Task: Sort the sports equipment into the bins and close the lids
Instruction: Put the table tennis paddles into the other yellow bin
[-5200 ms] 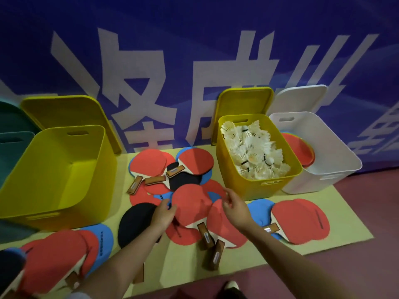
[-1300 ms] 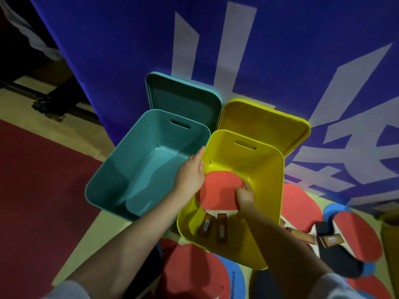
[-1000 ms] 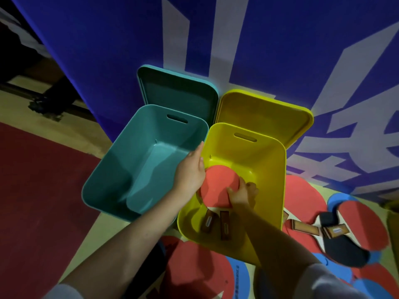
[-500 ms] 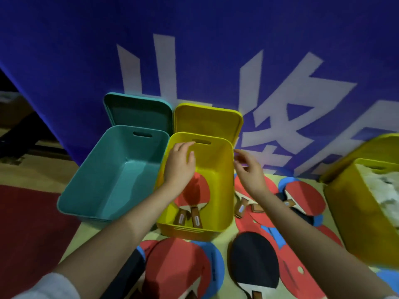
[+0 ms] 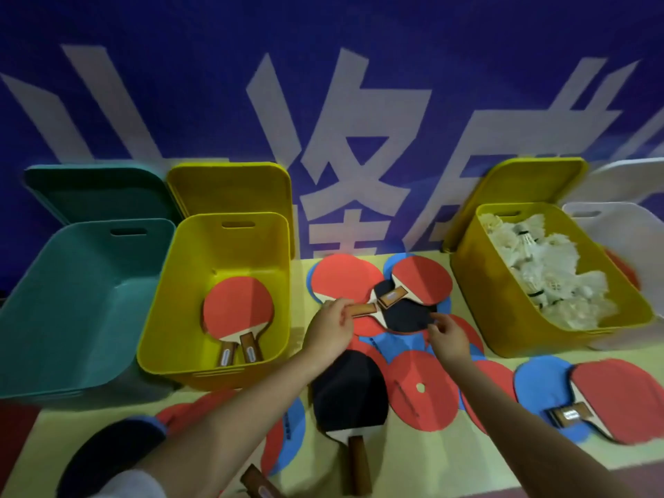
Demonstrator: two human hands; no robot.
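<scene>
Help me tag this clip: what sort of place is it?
Probably a sports hall: a big blue banner backs a mat strewn with table tennis paddles, beside a yellow bin of shuttlecocks.

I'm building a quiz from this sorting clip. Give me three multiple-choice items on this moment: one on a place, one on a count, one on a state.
1. Where are the shuttlecocks?
A. teal bin
B. right yellow bin
C. on the mat

2. How many paddles lie in the left yellow bin?
A. none
B. two
C. five

3. What state is the teal bin in?
A. lid shut
B. open and full of paddles
C. open, nothing seen inside

Answers:
1 B: white feathers fill the right yellow bin.
2 B: two wooden handles show under the red blades.
3 C: its lid leans behind it and its bare floor shows.
</scene>
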